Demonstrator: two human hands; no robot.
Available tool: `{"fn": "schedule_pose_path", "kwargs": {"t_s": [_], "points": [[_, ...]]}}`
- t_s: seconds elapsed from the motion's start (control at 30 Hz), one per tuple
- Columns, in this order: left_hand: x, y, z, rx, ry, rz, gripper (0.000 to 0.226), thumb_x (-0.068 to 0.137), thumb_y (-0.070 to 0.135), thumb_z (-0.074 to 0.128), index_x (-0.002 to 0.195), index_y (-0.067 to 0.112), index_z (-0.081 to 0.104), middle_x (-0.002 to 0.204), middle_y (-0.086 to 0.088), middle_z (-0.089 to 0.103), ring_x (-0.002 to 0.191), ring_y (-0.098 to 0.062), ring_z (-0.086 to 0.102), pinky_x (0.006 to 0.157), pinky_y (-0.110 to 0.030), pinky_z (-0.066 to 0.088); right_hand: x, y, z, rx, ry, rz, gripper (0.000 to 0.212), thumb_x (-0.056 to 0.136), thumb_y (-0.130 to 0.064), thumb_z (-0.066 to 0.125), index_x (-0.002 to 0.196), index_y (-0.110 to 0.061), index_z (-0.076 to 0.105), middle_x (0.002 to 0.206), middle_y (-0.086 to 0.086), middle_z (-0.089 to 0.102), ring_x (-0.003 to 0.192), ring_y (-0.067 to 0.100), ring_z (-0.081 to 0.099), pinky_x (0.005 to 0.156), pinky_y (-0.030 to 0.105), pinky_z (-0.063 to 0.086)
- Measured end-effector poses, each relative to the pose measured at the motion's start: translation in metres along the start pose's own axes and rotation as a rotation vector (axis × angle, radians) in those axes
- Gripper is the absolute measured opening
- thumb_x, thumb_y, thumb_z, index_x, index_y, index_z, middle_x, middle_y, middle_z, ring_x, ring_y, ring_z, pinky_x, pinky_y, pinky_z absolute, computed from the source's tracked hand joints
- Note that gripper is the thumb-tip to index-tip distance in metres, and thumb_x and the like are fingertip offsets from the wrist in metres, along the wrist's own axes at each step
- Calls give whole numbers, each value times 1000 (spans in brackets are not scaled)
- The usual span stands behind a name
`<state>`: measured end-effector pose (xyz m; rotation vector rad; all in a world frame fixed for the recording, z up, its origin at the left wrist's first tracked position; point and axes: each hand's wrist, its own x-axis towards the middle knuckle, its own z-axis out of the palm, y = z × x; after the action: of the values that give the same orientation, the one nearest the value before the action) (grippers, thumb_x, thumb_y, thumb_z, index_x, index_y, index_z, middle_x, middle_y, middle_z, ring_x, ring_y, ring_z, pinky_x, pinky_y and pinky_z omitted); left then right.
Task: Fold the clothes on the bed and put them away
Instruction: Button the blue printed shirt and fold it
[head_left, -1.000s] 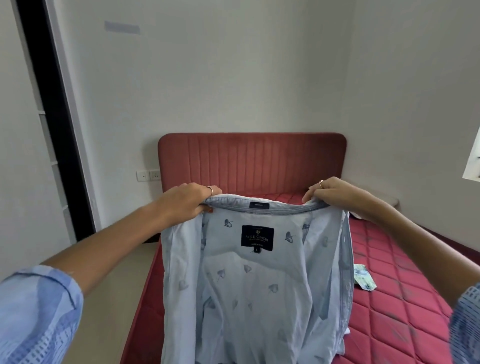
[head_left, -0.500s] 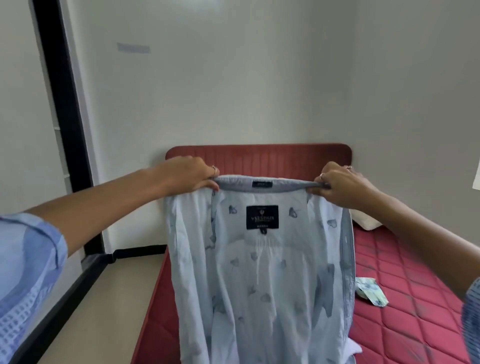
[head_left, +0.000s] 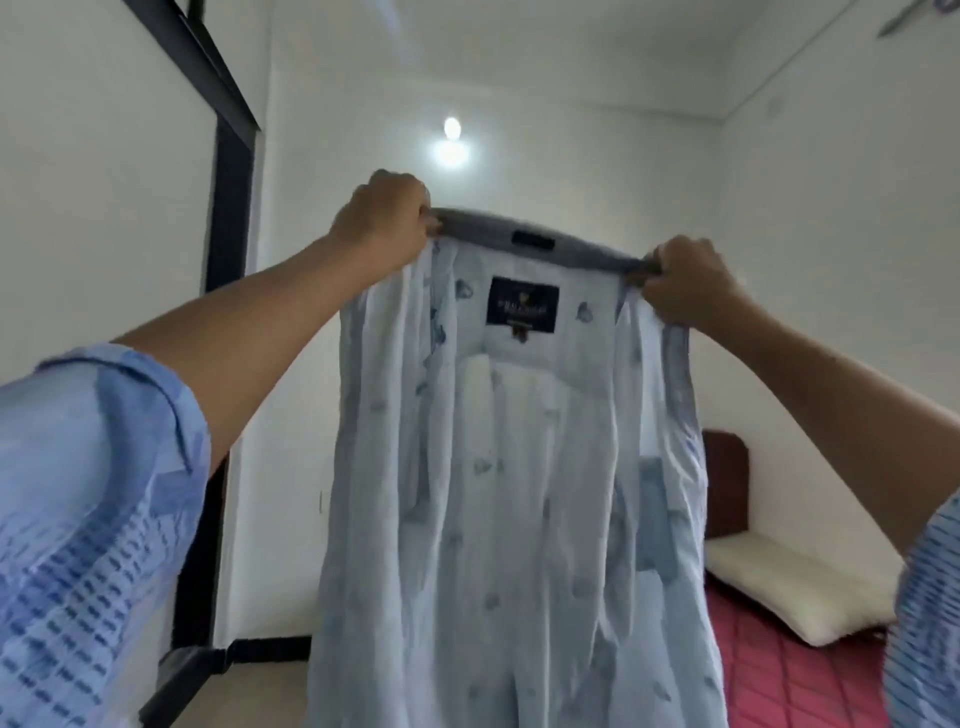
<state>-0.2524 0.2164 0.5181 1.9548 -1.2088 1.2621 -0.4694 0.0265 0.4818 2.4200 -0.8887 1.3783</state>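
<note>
Left hand (head_left: 382, 221), right hand (head_left: 685, 283) — collar ends of hanging shirt (head_left: 514, 493)

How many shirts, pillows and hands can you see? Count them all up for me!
Shirts: 1, the light blue shirt held up by its collar.
Pillows: 1, the white pillow on the red bed.
Hands: 2, the left hand and the right hand.
Total: 4
</note>
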Motion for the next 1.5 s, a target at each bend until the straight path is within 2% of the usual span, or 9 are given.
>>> {"fn": "schedule_pose_path", "kwargs": {"t_s": [0.13, 0.27, 0.57, 0.7, 0.87, 1.0, 1.2, 1.37, 1.5], "points": [[8, 3, -32, 120, -46, -13, 14, 92, 11, 58, 94, -2, 63, 85, -14, 49, 80, -33, 55, 64, -35, 41, 15, -24, -29, -52, 13, 36, 28, 72, -21, 59, 96, -14, 72, 75, 8, 60, 86, 33, 63, 75, 33, 47], [15, -11, -50, 152, 122, 61, 16, 95, 13, 53, 85, 1, 56, 88, -20, 51, 87, -40, 57, 68, -39, 42, 18, -42, -36, -178, 194, -13, 19, 82, -16, 58, 99, -13, 66, 97, 16, 63, 97, 35, 62, 82, 37, 42], [-13, -27, -46, 166, -493, 31, 31, 99, 30, 49, 115, 8, 63, 101, -3, 56, 90, -18, 46, 81, -29, 36, 6, -52, -12, 254, -379, 89, 18, 84, 5, 41, 73, -2, 53, 72, 11, 54, 67, 25, 55, 63, 34, 55], [-26, -24, -32, 237, -525, -124, 26, 96, 27, 50, 78, 8, 57, 85, -3, 51, 87, -23, 49, 73, -31, 42, 4, -63, -6, 175, -471, 105, 14, 88, -1, 48, 74, -4, 51, 72, 10, 48, 59, 20, 45, 51, 24, 40], [-25, -3, -15, -362, -456, -503, 18, 93, 7, 49, 75, 3, 48, 67, -11, 56, 28, -16, 53, 30, -19, 40, 6, -82, 0, 394, -512, 235, 13, 86, 6, 43, 88, 2, 54, 63, 10, 47, 45, 21, 44, 37, 19, 43], [-23, 4, -9, -720, -415, -700, 17, 93, 12, 50, 77, 6, 49, 71, -8, 56, 53, -18, 60, 54, -26, 57, 7, -80, 8, 807, -590, 447, 20, 89, 11, 40, 99, 8, 57, 75, 18, 58, 42, 25, 61, 43, 28, 56], [-33, 22, 11, -970, -302, -688, 12, 89, 17, 48, 77, 14, 49, 76, -3, 51, 67, -20, 51, 90, -48, 39, 2, -77, 27, 1193, -572, 434, 14, 86, 18, 51, 85, 6, 59, 80, 17, 68, 63, 20, 70, 64, 24, 59], [-36, 29, 28, -1007, -154, -578, 28, 96, 19, 37, 70, 14, 47, 59, -2, 50, 54, -16, 45, 54, -23, 36, 4, -74, 35, 976, -273, 314, 13, 79, 8, 70, 84, -1, 61, 75, 12, 60, 54, 13, 60, 50, 19, 52], [-32, 35, 24, -936, -165, -428, 36, 97, 38, 35, 72, 14, 43, 72, -5, 42, 69, -20, 41, 66, -32, 33, 3, -67, 41, 692, -76, 124, 11, 82, -12, 70, 81, -14, 59, 70, -1, 51, 61, 10, 44, 48, 17, 35]]}}
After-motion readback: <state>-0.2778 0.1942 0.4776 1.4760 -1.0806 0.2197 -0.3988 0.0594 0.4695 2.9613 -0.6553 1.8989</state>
